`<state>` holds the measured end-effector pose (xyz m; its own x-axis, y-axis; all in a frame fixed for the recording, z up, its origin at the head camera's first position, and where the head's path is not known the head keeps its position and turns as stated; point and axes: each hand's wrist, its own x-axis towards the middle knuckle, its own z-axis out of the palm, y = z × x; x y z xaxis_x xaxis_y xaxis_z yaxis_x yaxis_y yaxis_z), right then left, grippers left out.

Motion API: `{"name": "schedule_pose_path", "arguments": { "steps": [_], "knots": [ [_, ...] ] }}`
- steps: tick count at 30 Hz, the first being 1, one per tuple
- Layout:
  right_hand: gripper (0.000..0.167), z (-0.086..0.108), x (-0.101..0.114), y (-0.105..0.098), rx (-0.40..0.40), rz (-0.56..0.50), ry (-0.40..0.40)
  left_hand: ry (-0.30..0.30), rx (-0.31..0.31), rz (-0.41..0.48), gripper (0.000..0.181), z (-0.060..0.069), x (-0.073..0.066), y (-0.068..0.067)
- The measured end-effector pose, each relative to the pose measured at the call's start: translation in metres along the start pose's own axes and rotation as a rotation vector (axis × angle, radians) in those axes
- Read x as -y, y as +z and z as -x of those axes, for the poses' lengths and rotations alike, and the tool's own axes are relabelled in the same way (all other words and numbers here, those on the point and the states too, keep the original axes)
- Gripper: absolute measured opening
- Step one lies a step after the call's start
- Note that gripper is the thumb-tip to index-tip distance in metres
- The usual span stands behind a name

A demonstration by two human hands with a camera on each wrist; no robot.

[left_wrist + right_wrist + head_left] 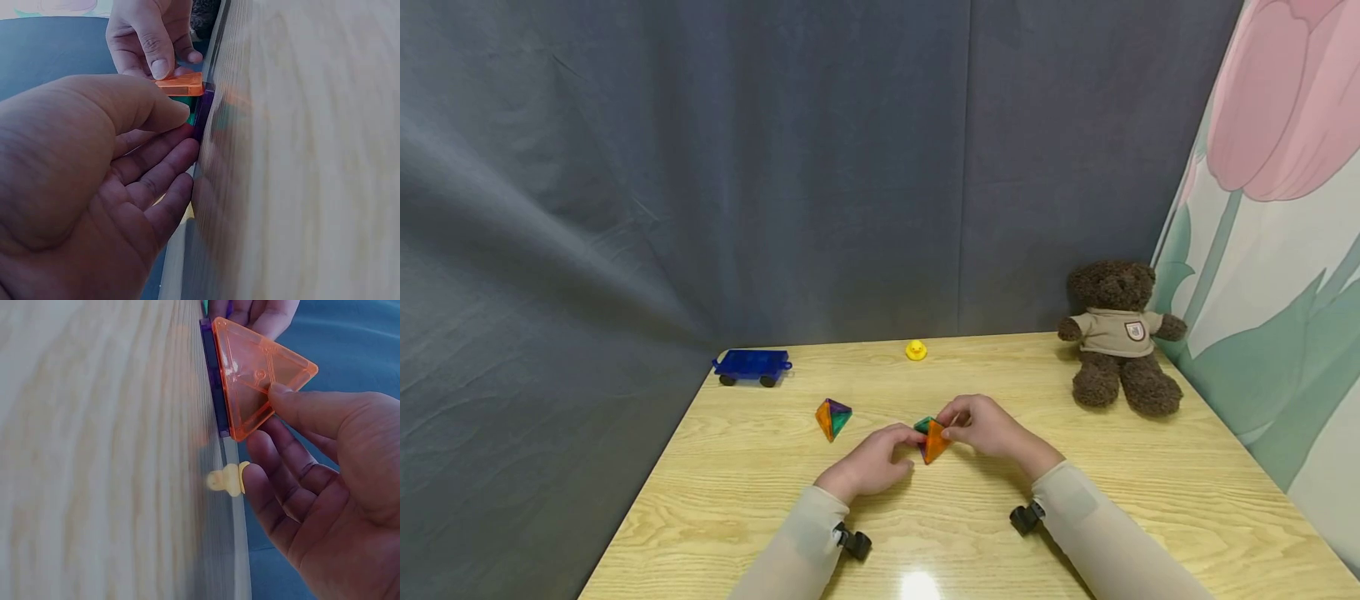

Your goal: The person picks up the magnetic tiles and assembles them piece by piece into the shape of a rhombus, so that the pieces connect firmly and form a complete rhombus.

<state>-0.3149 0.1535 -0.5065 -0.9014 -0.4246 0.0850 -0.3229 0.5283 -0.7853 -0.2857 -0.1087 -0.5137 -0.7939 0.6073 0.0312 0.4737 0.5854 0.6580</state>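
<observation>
An orange triangular magnetic tile [259, 378] leans over a purple tile [214, 381] lying on the table, with a green tile [927, 424] beside them. My right hand [987, 427] pinches the orange tile, thumb on its outer face and fingers behind it. On the other side my left hand [874, 461] touches the small build with its fingertips. The left thumb stands apart from those fingers in the head view. Left of both hands lies another small build [833, 418] of orange, purple and green triangles, which neither hand touches.
A blue wheeled wagon [752, 365] stands at the table's back left corner. Near the back edge sits a yellow rubber duck [916, 350]. The brown teddy bear [1120, 337] is at the back right. A dark curtain [850, 167] hangs behind the wooden table [700, 517].
</observation>
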Motion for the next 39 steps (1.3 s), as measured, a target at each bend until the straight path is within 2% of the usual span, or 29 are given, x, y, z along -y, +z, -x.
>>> {"name": "schedule_pose_path", "arguments": {
  "steps": [5,14,19,24,30,35,39],
  "knots": [
    [0.017,0.001,-0.003,-0.002,0.03,-0.018,-0.012,0.0,0.001,-0.002,0.042,-0.002,-0.002,0.002],
    [0.034,0.001,-0.003,-0.002,0.089,-0.035,-0.004,-0.002,0.013,0.012,0.04,-0.002,-0.004,0.002],
    [0.032,0.0,-0.002,0.0,0.108,-0.02,-0.022,-0.026,0.008,0.04,0.039,0.0,-0.005,0.0],
    [0.026,0.001,-0.001,0.001,0.104,-0.027,-0.02,-0.052,-0.028,0.091,0.036,0.004,-0.005,-0.007],
    [0.023,0.002,0.0,0.002,0.082,-0.014,-0.009,-0.044,-0.127,0.109,0.035,0.008,-0.002,-0.021],
    [0.023,0.002,0.0,0.0,0.057,0.018,0.02,0.016,-0.253,0.106,0.036,0.011,0.003,-0.035],
    [0.024,0.004,-0.003,-0.005,0.041,0.025,0.024,0.039,-0.371,0.096,0.038,0.014,0.005,-0.048]
  ]
}}
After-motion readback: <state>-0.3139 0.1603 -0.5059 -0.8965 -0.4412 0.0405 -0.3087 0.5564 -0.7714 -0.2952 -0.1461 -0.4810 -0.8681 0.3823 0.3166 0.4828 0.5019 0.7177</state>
